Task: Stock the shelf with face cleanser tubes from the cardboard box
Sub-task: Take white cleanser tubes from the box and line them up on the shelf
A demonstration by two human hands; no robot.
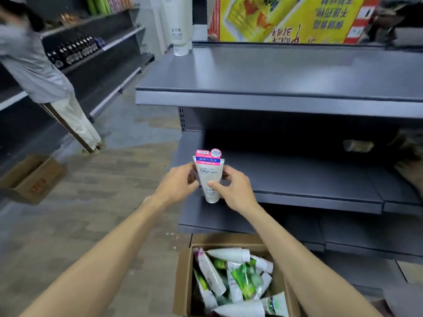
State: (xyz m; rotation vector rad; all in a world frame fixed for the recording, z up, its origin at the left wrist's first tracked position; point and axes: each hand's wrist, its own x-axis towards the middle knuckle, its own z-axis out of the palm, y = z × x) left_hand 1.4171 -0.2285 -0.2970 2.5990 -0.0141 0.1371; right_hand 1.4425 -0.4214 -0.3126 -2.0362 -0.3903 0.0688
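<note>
One facial cleanser tube [209, 177] stands cap-down over the front edge of the grey middle shelf [309, 179], pinched between the left hand [176, 186] and right hand [235, 188], fingers curled round its sides. Below the shelf, the cardboard box [183, 282] holds a jumble of tubes (too tangled to count), its near end cut off.

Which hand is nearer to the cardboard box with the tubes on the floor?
The right hand, slightly. It sits almost directly above the cardboard box, while the left hand is above and further to the left. Both grip the facial cleanser tube, well above the box.
</note>
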